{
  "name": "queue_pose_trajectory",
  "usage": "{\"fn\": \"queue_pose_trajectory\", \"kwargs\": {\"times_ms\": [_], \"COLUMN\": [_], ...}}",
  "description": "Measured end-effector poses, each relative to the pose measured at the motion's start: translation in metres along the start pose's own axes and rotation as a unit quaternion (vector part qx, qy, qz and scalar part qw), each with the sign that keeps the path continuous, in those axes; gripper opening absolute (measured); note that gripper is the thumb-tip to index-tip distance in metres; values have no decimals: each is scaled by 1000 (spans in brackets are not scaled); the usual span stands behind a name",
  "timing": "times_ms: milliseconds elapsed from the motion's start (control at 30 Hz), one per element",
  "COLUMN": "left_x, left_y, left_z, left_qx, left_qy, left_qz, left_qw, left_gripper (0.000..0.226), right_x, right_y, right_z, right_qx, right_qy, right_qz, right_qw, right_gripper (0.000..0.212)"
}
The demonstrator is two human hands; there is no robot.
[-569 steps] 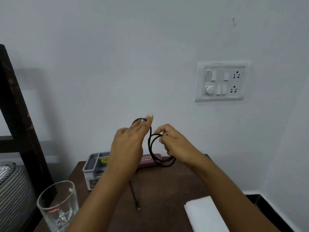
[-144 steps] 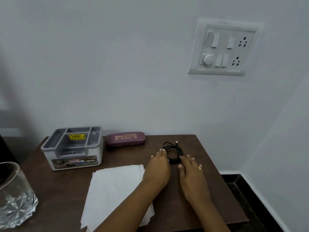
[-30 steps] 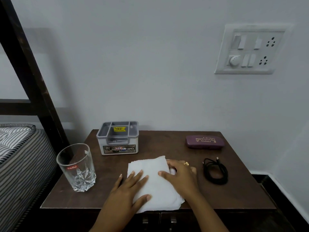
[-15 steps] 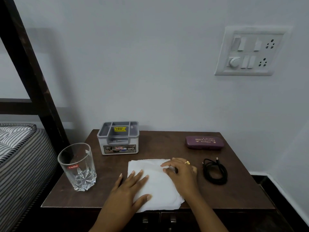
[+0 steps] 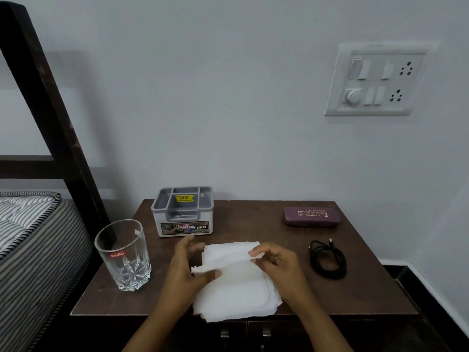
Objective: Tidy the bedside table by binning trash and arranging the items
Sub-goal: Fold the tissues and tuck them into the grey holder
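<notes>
With both hands (image 5: 189,273) (image 5: 278,262) pinching the tissue (image 5: 236,288) (thin, floppy), we risk tearing it, or elbowing the glass (image 5: 123,255) just left of it.
</notes>
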State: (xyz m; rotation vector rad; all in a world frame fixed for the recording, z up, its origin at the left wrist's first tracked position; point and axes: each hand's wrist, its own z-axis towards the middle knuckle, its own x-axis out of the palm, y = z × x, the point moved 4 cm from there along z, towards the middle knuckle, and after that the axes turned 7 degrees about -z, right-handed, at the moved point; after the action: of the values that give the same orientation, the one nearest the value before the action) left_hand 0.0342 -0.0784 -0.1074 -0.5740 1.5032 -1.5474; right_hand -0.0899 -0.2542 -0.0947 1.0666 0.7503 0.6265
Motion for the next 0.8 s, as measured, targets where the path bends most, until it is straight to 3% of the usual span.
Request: {"fn": "queue_pose_trajectory", "kwargs": {"times_ms": [100, 167, 200, 267, 333, 433, 534, 667, 767, 800], "left_x": [5, 11, 12, 15, 14, 13, 19, 17, 12, 10], "left_y": [-4, -10, -14, -22, -30, -31, -23, -15, -21, -24], "left_z": [6, 5, 4, 3, 4, 9, 2, -3, -5, -6], "left_qx": [-3, -42, -61, -82, -99, -160, -221, -236, -228, -220], "left_qy": [25, 35, 35, 36, 26, 25, 126, 147, 163, 169], "left_qz": [-17, -89, -127, -181, -213, -247, -214, -231, -241, -242], "left_qw": [1000, 995, 989, 979, 972, 956, 943, 932, 929, 930], "left_gripper": [32, 9, 9, 11, 10, 14, 22, 26, 20, 29], "right_x": [-2, -1, -1, -2, -5, -8, -4, -4, -9, -11], "right_y": [-1, -2, -1, 4, 10, 9, 7, 11, 22, 27], "right_z": [2, 4, 4, 7, 9, 11, 4, -2, -4, -5], "right_qx": [47, 96, 122, 150, 167, 229, 271, 281, 253, 236], "right_qy": [40, 112, 141, 174, 166, 159, 155, 153, 162, 164], "right_qz": [40, 44, 38, 14, 17, 85, 98, 153, 127, 102], "right_qw": [997, 988, 982, 973, 972, 957, 945, 935, 945, 952], "right_gripper": [37, 58, 62, 47, 31, 31, 32, 28, 23, 22]}}
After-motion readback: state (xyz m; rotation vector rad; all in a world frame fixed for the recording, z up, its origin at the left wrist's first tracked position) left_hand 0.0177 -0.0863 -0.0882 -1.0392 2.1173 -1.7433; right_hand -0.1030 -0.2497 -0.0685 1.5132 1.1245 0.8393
